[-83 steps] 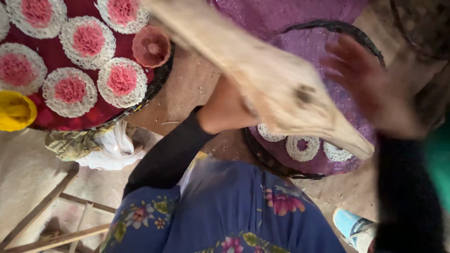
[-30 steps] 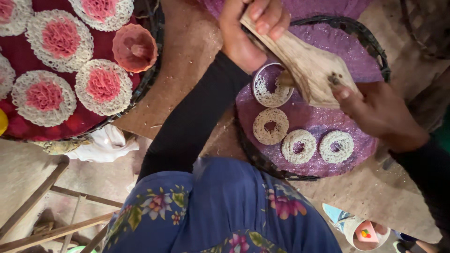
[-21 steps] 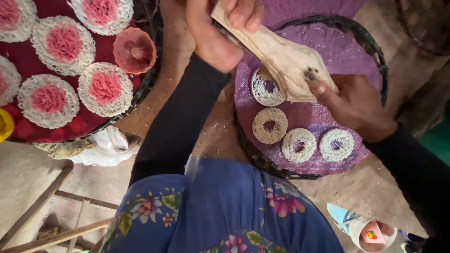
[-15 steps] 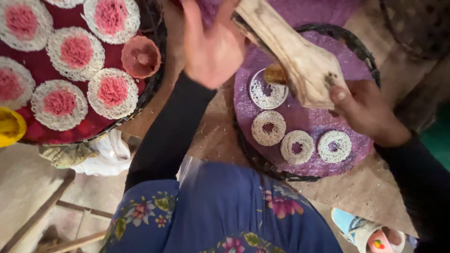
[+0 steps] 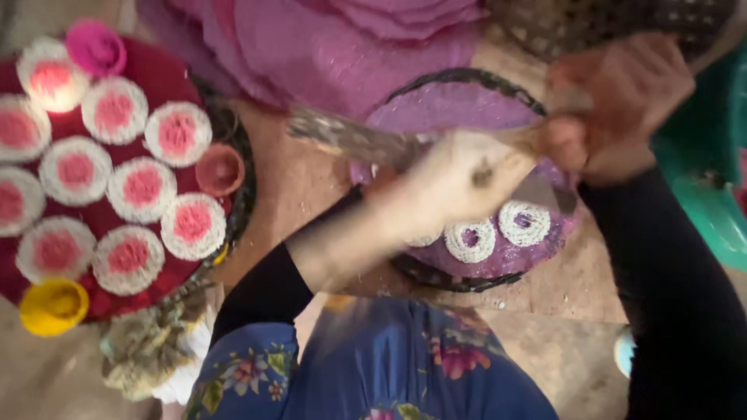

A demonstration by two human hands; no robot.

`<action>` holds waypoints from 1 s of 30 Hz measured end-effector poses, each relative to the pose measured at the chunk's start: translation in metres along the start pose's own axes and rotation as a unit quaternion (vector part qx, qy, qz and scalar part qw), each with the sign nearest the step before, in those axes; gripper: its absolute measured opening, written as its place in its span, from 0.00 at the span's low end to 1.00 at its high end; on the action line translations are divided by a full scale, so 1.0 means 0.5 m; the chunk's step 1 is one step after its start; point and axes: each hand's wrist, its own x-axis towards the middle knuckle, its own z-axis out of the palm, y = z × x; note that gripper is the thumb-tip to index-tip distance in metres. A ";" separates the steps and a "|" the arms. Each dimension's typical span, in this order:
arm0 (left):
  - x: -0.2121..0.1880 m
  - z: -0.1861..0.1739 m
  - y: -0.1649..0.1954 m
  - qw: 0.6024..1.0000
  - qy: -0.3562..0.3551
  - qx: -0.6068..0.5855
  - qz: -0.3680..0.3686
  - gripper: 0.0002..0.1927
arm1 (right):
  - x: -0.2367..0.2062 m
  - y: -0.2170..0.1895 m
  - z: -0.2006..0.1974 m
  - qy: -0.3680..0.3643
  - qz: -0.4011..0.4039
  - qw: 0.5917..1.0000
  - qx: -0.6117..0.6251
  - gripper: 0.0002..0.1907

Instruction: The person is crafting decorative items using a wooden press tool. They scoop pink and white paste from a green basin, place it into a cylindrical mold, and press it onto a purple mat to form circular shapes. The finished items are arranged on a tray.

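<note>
We held the long pale wooden press [image 5: 366,144] over the round purple-lined tray [image 5: 467,101]. Our right hand [image 5: 615,109] gripped one end with curled fingers. Our left hand [image 5: 459,183] was motion-blurred, so we could not tell its finger state; white noodle rings [image 5: 469,239] lay on the tray.

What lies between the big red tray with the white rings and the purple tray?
In the head view, between the red tray and the purple tray lies a strip of bare brown ground, crossed lower down by the left forearm.

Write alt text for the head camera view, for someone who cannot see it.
Both hands, left hand and right hand, blurred, grip a long wooden tool over a round purple tray holding white noodle rings. A red tray of pink-centred rings sits left.
</note>
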 end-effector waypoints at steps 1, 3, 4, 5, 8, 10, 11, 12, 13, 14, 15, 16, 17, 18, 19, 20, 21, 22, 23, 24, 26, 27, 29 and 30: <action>-0.005 0.005 0.018 0.997 0.041 0.055 0.030 0.17 | 0.012 -0.002 0.011 0.051 0.082 0.989 0.115 0.29; -0.025 0.022 0.056 0.976 0.126 0.155 0.088 0.19 | 0.031 -0.004 0.030 0.149 0.231 0.899 0.341 0.23; -0.029 0.024 0.070 0.955 0.175 0.206 0.118 0.20 | 0.035 -0.007 0.035 0.190 0.287 0.825 0.448 0.20; -0.031 0.024 0.082 0.950 0.176 0.247 0.076 0.18 | 0.035 -0.011 0.036 0.223 0.332 0.734 0.549 0.18; -0.043 0.011 0.122 0.934 0.167 0.316 0.008 0.12 | 0.009 -0.044 0.007 0.002 0.362 0.855 0.371 0.14; -0.055 -0.002 0.148 0.939 0.148 0.307 0.053 0.10 | -0.025 -0.081 -0.039 -0.014 0.322 0.848 0.421 0.17; -0.059 -0.005 0.161 0.956 0.118 0.263 0.055 0.09 | -0.045 -0.102 -0.062 -0.020 0.300 0.844 0.445 0.19; -0.063 -0.003 0.174 0.971 0.088 0.215 0.056 0.10 | -0.066 -0.122 -0.086 -0.023 0.301 0.846 0.440 0.21; -0.063 0.004 0.186 0.984 0.057 0.162 0.052 0.10 | -0.091 -0.148 -0.106 -0.030 0.307 0.845 0.437 0.23; -0.059 0.014 0.195 0.984 -0.009 0.178 0.004 0.09 | -0.114 -0.169 -0.121 -0.025 0.214 0.909 0.357 0.22; -0.050 0.025 0.201 0.977 -0.076 0.193 -0.041 0.09 | -0.132 -0.184 -0.139 -0.017 0.116 0.956 0.269 0.21; -0.039 0.036 0.205 0.964 -0.142 0.211 -0.082 0.09 | -0.149 -0.190 -0.166 -0.083 0.059 0.967 0.235 0.16; -0.028 0.048 0.210 0.971 -0.120 0.188 -0.085 0.10 | -0.163 -0.187 -0.202 -0.147 -0.002 0.969 0.198 0.14; -0.016 0.060 0.217 0.978 -0.098 0.165 -0.086 0.11 | -0.177 -0.182 -0.237 -0.181 -0.048 0.966 0.178 0.13; -0.005 0.070 0.223 0.983 -0.077 0.139 -0.088 0.13 | -0.192 -0.177 -0.264 -0.169 -0.067 0.969 0.170 0.12; 0.008 0.077 0.227 0.981 -0.103 0.133 -0.096 0.11 | -0.210 -0.166 -0.295 -0.150 -0.082 0.972 0.162 0.10; 0.021 0.083 0.230 0.978 -0.128 0.128 -0.103 0.10 | -0.232 -0.154 -0.320 -0.103 -0.085 0.979 0.152 0.09; 0.035 0.086 0.228 0.974 -0.151 0.126 -0.108 0.09 | -0.257 -0.133 -0.341 -0.043 -0.081 0.986 0.141 0.09; 0.046 0.087 0.222 0.981 -0.116 0.111 -0.107 0.11 | -0.290 -0.110 -0.356 0.050 -0.054 0.989 0.125 0.08; 0.054 0.090 0.216 0.987 -0.083 0.092 -0.107 0.13 | -0.325 -0.075 -0.359 0.139 -0.027 0.983 0.118 0.08; 0.081 0.117 0.192 0.998 -0.005 0.022 -0.058 0.19 | -0.406 0.013 -0.359 0.306 0.042 0.943 0.122 0.08; 0.098 0.149 0.182 0.999 0.011 -0.036 -0.011 0.19 | -0.444 0.064 -0.358 0.373 0.076 0.915 0.132 0.09; 0.122 0.234 0.174 0.994 0.001 -0.111 0.011 0.18 | -0.505 0.155 -0.354 0.476 0.129 0.854 0.163 0.11; 0.130 0.278 0.174 0.991 -0.010 -0.134 0.013 0.18 | -0.519 0.191 -0.353 0.514 0.147 0.826 0.179 0.12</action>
